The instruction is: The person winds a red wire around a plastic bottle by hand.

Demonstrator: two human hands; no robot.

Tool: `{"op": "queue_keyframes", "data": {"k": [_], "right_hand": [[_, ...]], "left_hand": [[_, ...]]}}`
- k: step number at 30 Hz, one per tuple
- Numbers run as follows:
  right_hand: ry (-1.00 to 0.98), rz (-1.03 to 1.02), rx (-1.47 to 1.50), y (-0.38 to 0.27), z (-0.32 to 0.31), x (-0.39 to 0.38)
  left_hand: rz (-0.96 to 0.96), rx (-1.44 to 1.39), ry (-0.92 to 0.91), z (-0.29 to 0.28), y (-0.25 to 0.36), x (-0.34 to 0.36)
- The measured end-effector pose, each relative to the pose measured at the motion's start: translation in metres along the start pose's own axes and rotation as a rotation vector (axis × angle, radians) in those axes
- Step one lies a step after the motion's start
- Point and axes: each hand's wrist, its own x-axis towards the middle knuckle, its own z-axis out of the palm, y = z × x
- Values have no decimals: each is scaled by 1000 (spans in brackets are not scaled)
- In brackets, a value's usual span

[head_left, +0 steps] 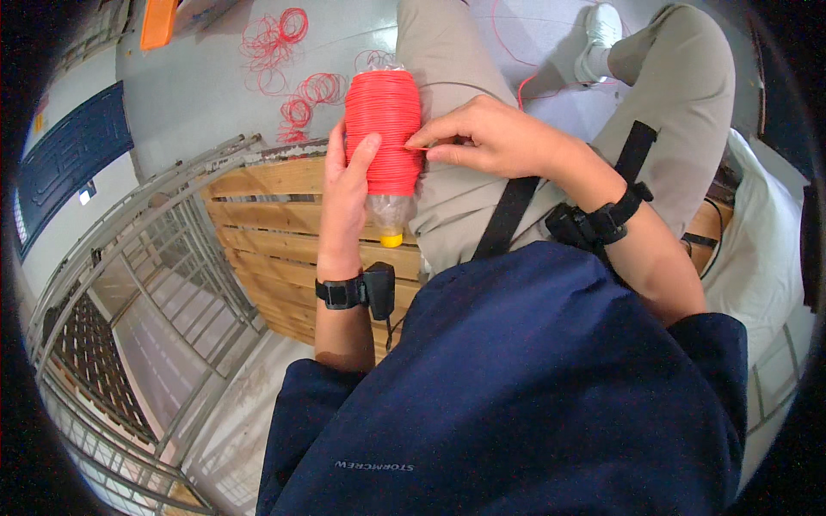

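Observation:
A clear plastic bottle (390, 211) with a yellow cap is wound in close turns of red cord (385, 107), its capped end toward me. My left hand (348, 172) is wrapped round the wound bottle from the left, the thumb lying across the cord. At the bottle's right side, my right hand (482, 136) pinches a strand of the red cord between thumb and fingertips. The bottle is held over my left thigh. Part of the left fingers is hidden behind the bottle.
Loose tangles of red cord (297, 112) lie on the grey floor beyond the bottle. A wooden slatted bench (284, 245) is beneath me, with a metal wire rack (138, 284) at left. A white sack (757, 232) stands at right, and an orange object (157, 24) is at the far left.

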Motion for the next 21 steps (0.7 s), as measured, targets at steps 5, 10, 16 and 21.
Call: {"op": "queue_keyframes", "data": {"k": [5, 10, 16, 21], "right_hand": [[-41, 151, -61, -10, 1, 3], [-77, 200, 60, -8, -3, 3], [-36, 105, -13, -4, 0, 5], [-36, 93, -111, -7, 0, 9]], "left_hand": [[-38, -110, 11, -5, -2, 2], [-60, -28, 8, -2, -1, 3], [-45, 18, -19, -6, -1, 2], [-73, -13, -17, 0, 6, 0]]}}
